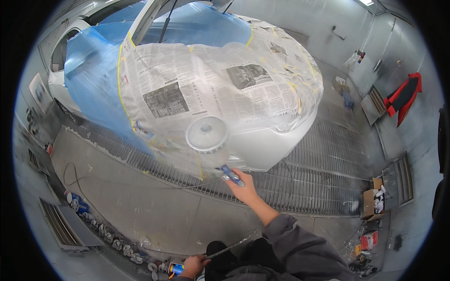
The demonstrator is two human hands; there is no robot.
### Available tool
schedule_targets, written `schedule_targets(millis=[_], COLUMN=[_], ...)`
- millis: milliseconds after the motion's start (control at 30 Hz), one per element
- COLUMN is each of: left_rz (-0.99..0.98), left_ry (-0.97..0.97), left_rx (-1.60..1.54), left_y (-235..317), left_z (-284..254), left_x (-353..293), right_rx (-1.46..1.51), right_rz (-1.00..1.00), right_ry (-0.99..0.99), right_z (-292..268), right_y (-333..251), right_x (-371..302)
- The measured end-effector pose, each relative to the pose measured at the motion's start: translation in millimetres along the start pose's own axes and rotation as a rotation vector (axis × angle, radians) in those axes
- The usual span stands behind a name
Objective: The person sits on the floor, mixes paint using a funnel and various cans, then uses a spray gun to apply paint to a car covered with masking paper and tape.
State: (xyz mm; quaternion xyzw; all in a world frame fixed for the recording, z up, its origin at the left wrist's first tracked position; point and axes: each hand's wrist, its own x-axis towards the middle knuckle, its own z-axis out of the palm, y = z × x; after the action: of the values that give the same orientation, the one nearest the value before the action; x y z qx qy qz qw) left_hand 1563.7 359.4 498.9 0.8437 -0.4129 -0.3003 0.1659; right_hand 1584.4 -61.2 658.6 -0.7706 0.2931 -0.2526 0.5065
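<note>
My right hand (pixel 242 186) is closed round the handle of a spray gun (pixel 230 175), held out in front of the car. A pale round paint cup (pixel 206 134) sits on top of the gun and hides part of the car behind it. Just beyond the gun, a white bumper (pixel 269 147) is uncovered. Newspaper (pixel 206 89) covers the car's front above it, edged with yellow tape. Low in the picture, near my legs, my left hand (pixel 194 267) is closed on a thin air hose (pixel 236 243). A blue and yellow can (pixel 176 269) shows beside that hand.
Blue plastic film (pixel 93 79) drapes the car's side and windscreen. Metal floor grating (pixel 323 159) runs round the car. Several cups and cans (pixel 112 239) line the left wall. An open cardboard box (pixel 373 199) stands at right, and a red and black garment (pixel 403 99) hangs there.
</note>
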Motion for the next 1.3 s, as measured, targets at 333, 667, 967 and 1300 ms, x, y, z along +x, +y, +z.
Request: schedule_targets(millis=[333, 667, 967, 1300], left_rz=[-0.064, -0.002, -0.098, -0.211], left_ry=[-0.166, -0.368, -0.162, 0.042], left_rx=[-0.071, 0.012, -0.121, -0.396], left_y=[67, 212, 472, 587], left_z=[-44, 38, 95, 173], left_x=[-1, 92, 114, 154], right_rx=[0.169, 0.296, 0.324, 0.34], right_rz=[0.203, 0.317, 0.425, 0.283], right_ry=[0.044, -0.02, -0.054, 0.111], right_z=[-80, -328, -574, -722], right_y=[0, 84, 140, 184], right_x=[22, 36, 138, 269])
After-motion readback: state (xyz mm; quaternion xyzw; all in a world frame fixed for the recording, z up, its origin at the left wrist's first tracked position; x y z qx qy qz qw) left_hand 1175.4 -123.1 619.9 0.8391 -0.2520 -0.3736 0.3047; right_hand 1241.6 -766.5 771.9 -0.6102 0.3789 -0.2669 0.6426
